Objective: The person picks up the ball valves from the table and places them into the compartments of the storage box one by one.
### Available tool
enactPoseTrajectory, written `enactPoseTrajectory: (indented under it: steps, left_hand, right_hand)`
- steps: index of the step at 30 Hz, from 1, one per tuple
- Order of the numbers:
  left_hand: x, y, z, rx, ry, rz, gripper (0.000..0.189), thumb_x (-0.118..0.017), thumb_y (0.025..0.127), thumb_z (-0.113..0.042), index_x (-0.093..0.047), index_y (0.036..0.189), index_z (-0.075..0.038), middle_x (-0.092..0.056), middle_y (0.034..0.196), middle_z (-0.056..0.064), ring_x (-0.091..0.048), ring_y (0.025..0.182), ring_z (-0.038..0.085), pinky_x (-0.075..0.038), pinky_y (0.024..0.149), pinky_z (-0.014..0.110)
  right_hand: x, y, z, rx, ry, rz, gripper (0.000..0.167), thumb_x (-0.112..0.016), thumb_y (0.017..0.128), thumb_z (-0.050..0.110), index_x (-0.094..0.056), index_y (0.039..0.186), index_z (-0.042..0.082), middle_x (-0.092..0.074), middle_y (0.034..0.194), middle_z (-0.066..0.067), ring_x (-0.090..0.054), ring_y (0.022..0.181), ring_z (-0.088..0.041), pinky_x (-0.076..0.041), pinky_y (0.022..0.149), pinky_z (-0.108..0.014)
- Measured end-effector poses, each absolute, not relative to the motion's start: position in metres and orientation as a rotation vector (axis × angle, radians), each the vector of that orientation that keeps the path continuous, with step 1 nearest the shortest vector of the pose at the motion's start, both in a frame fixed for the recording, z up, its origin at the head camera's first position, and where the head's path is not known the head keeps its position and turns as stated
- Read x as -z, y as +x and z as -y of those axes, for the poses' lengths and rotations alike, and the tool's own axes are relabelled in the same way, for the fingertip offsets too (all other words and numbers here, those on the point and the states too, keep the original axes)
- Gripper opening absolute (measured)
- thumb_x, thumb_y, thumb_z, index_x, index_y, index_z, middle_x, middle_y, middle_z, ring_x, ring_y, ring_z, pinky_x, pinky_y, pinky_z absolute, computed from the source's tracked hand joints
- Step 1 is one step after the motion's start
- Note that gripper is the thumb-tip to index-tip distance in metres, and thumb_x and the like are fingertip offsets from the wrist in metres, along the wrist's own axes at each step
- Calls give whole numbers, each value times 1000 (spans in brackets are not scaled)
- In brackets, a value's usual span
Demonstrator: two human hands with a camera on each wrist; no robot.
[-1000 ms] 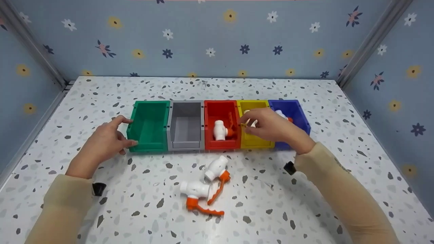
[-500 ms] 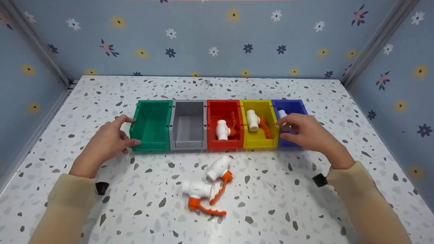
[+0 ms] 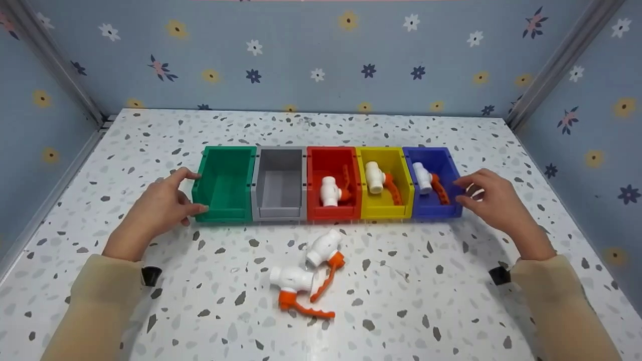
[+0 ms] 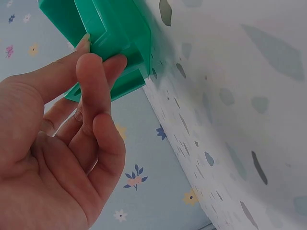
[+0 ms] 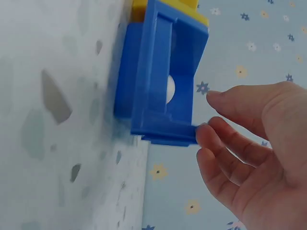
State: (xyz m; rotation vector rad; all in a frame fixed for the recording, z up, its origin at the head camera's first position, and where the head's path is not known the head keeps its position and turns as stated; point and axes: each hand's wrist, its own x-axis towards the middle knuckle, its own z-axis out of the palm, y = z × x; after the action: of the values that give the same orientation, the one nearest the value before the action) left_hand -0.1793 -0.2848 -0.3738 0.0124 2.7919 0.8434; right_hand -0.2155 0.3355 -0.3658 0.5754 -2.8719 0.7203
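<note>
A row of joined bins runs green (image 3: 225, 215), grey (image 3: 279, 213), red (image 3: 333, 214), yellow (image 3: 385, 212) and blue (image 3: 435, 212). My left hand (image 3: 159, 205) holds the green bin's outer front corner, thumb at the front edge and fingers along the side. My right hand (image 3: 496, 203) is at the blue bin's right side, fingertips right at its rim, thumb standing apart from the fingers. White ball valves with orange handles lie in the red (image 3: 329, 192), yellow (image 3: 374, 177) and blue (image 3: 423, 178) bins, one in each. Nothing shows inside the green and grey bins.
Two more ball valves lie on the speckled table (image 3: 401, 321) in front of the bins, one nearer (image 3: 292, 279) and one farther (image 3: 323, 248), their handles close together. Flower-patterned panels (image 3: 311, 50) enclose the back and sides.
My right hand has moved right, from over the yellow bin, past the blue bin, to the blue bin's outer side. The valves in both bins are uncovered. My left hand stays at the green bin.
</note>
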Motion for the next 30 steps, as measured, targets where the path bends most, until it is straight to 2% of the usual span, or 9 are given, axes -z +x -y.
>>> enactPoseTrajectory:
  steps: [3, 5, 7, 11, 14, 18, 22, 25, 30]
  left_hand:
    - [375, -180, 284, -841, 10, -2791, 69, -72, 93, -26, -32, 148, -13, -67, 89, 12, -64, 68, 20, -48, 70, 40]
    - [375, -180, 284, -842, 5, -2789, 69, -72, 93, -26, -32, 148, -13, -67, 91, 13, -64, 68, 20, -49, 70, 40]
    - [376, -180, 283, -843, -2, -2786, 69, -72, 93, -27, -32, 148, -14, -67, 92, 14, -64, 69, 20, -49, 70, 40]
    - [377, -180, 282, -836, -4, -2787, 70, -72, 94, -28, -32, 149, -14, -67, 94, 15, -64, 69, 20, -50, 70, 39]
    - [377, -179, 283, -819, -7, -2806, 70, -72, 94, -28, -32, 150, -13, -67, 95, 15, -64, 69, 21, -49, 69, 39]
    - [375, -176, 284, -787, 10, -2833, 70, -70, 95, -31, -31, 150, -13, -67, 99, 18, -65, 71, 20, -50, 69, 41]
    - [372, -173, 284, -741, 41, -2846, 69, -67, 96, -37, -32, 151, -13, -67, 106, 22, -66, 73, 20, -51, 71, 44]
    - [370, -171, 284, -698, 61, -2889, 65, -64, 97, -40, -37, 150, -13, -68, 101, 19, -64, 73, 21, -51, 68, 43]
    - [369, -169, 284, -671, 83, -2969, 57, -61, 99, -38, -46, 146, -10, -67, 84, 7, -60, 69, 21, -45, 60, 37]
  right_hand:
    - [369, -216, -342, -716, 510, 2870, 29, -74, 89, 6, -67, 117, 1, -60, 106, -13, -63, 89, -27, -52, 76, -27]
    - [371, -216, -344, -715, 472, 2884, 30, -74, 90, 9, -66, 118, 1, -61, 106, -14, -63, 90, -28, -49, 75, -22]
    - [372, -217, -346, -728, 433, 2902, 30, -73, 91, 11, -66, 119, 1, -61, 107, -15, -63, 91, -29, -50, 77, -26]
    - [372, -217, -345, -760, 349, 2923, 30, -71, 93, 11, -65, 120, 0, -62, 109, -17, -64, 95, -32, -52, 81, -48]
    - [372, -218, -342, -808, 300, 2936, 31, -70, 94, 13, -64, 121, -1, -61, 112, -19, -63, 99, -35, -52, 83, -53]
    - [371, -220, -338, -838, 220, 2974, 34, -70, 94, 18, -64, 123, 0, -60, 115, -19, -61, 103, -36, -53, 83, -51]
    - [370, -219, -338, -834, 150, 3024, 37, -70, 95, 23, -64, 126, 4, -64, 110, -16, -61, 97, -32, -53, 78, -43]
    - [370, -218, -339, -844, 136, 3037, 38, -69, 95, 25, -63, 128, 6, -67, 107, -15, -61, 91, -29, -52, 75, -37]
    - [372, -218, -339, -861, 136, 3018, 38, -71, 94, 24, -63, 127, 6, -68, 102, -15, -61, 84, -27, -51, 70, -31]
